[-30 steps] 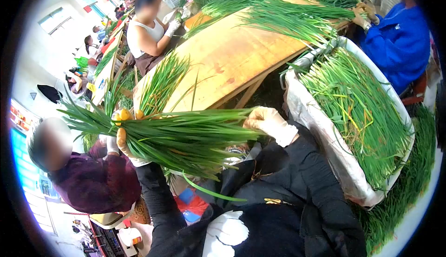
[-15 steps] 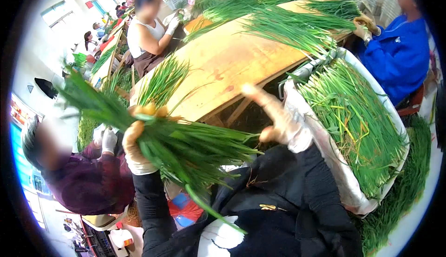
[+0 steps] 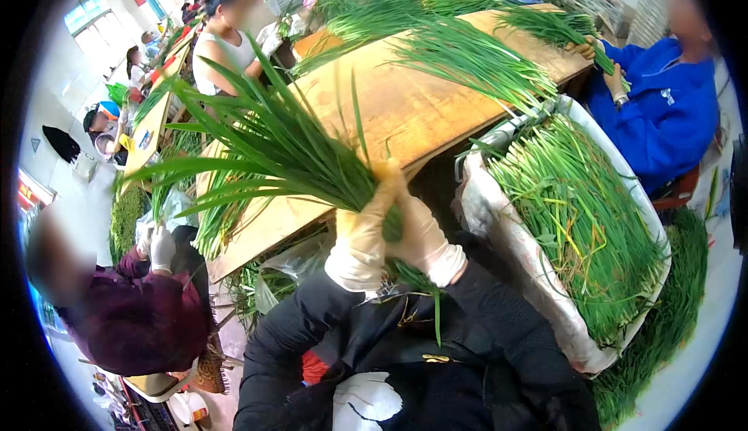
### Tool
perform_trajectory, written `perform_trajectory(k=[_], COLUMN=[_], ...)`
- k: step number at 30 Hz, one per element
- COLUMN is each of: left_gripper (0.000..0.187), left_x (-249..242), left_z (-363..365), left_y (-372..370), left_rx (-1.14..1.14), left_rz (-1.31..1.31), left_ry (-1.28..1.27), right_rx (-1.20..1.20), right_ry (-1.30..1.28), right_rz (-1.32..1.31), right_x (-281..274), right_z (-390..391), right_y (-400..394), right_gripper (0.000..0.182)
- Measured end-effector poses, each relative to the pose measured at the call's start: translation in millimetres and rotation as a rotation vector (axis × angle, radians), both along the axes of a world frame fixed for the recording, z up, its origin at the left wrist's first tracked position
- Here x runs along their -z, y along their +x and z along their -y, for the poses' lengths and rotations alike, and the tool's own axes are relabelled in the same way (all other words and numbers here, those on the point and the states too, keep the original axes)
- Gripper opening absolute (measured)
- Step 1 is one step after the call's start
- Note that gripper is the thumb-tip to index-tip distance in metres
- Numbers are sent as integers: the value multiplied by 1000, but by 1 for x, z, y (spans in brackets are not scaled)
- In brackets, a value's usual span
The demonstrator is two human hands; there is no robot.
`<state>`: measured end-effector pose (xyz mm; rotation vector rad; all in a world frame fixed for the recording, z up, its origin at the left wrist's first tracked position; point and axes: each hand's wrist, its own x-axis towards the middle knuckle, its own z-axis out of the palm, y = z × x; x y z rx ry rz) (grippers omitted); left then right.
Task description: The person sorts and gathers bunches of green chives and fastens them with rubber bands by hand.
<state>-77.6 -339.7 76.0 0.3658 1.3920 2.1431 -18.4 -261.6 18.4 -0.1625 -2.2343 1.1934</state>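
Workroom walls, whitish (image 3: 58, 108), rise behind a long wooden table (image 3: 374, 96) with loose green chives (image 3: 475, 57) spread over its far half. Beside its near right corner, a lined crate (image 3: 499, 275) is filled with more unbundled chives (image 3: 576, 221); beyond it a green heap (image 3: 682, 306) lies low at the right. So plenty is still loose, and one bunch (image 3: 312, 151) is gathered, in front of the person's chest, leaves fanning up and left. The gloved left hand (image 3: 354, 248) is closed around its lower part; the gloved right hand (image 3: 425, 244) presses against it from the other side, fingers mostly hidden. Whether anything binds the bunch under the gloves can't be told. Distant workers are blurred, and the dark lens edge cuts off the room's sides.
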Motion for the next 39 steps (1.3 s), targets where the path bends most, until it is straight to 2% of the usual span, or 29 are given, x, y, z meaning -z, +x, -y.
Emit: perform_trajectory(k=[1, 5, 6, 7, 9, 11, 13, 14, 15, 16, 18, 19, 20, 22, 23, 24, 25, 26, 27, 28, 29, 31, 33, 34, 35, 36, 37, 38, 39], left_gripper=[18, 21, 22, 22, 24, 25, 31, 30, 31, 39, 51, 48, 47, 51, 54, 57, 60, 59, 58, 56, 54, 52, 51, 48, 45, 41, 39, 40, 42], left_x=[12, 16, 13, 1, -26, -63, -77, -87, -97, -105, -111, -101, -91, -37, -31, -26, -38, -21, -1, 7, 17, 46, 38, 56, 76, 82, 89, 86, 83], left_z=[-4, -3, -2, -2, -1, -5, -6, -12, -17, -34, -64, -75, -86, -85, -73, -61, -40, -23, -4, 12, 29, 51, 69, 69, 53, 41, 29, 16, 3], left_y=[-1, -23, -30, -28, -28, -33, -60, -82, -103, -119, -160, -187, -214, -272, -265, -257, -209, -212, -221, -215, -209, -208, -172, -156, -150, -139, -129, -118, -107], left_rx=[4, 21, 84, 77, 30, 149, 240, 246, 142, 124, 122, 175, 211, 361, 358, 345, 239, 204, 166, 121, 75, -12, 179, 162, 75, 84, 100, 138, 162], left_rz=[-16, 7, 206, 208, -168, 1, -535, -997, -1438, -1369, -1246, -1076, -902, -613, -487, -360, -108, -138, -164, -218, -266, -384, -370, -356, -392, -400, -405, -243, -79], left_ry=[97, 0, -14, 86, -29, 22, -78, -145, -161, -104, -35, -96, -154, -250, -242, -231, -230, -247, -265, -376, -487, -763, -926, -649, -791, -670, -548, -513, -482], right_rx=[-21, -65, -80, -83, -154, -175, -292, -358, -455, -524, -668, -587, -579, -59, 153, 52, 12, -54, 109, 87, 221, 226, 358, 189, 65, -65, 64, 204, 235], right_ry=[-39, 36, 38, 35, -69, -100, -266, -395, -415, -477, -669, -708, -946, -34, -82, -143, -220, -531, -584, -711, -688, -803, -770, -787, -995, -1197, -757, -322, -329], right_rz=[62, -46, -74, -69, 21, 134, 34, 68, 40, 71, 251, 359, 346, 481, 412, 270, 285, 327, 468, 418, 427, 407, 421, 441, 316, 187, 403, 628, 535], right_x=[8, 3, -6, -13, -31, -62, -89, -103, -112, -125, -136, -146, -114, -61, -47, -3, -10, -17, -2, 13, 27, 31, 26, 38, 42, 43, 29, 14, 16], right_z=[-5, -18, -20, -20, -24, -32, -47, -58, -73, -86, -120, -128, -146, -204, -203, -234, -228, -217, -229, -237, -241, -238, -209, -203, -184, -154, -120, -86, -69], right_y=[-2, -5, -6, -6, -9, -17, -37, -48, -64, -74, -103, -105, -137, -166, -149, -153, -124, -97, -85, -70, -63, -48, -54, -62, -75, -90, -92, -94, -94], right_gripper=[104, 103, 103, 103, 99, 87, 74, 61, 49, 40, 36, 38, 54, 83, 81, 78, 69, 55, 42, 38, 43, 51, 57, 63, 69, 83, 92, 104, 100])
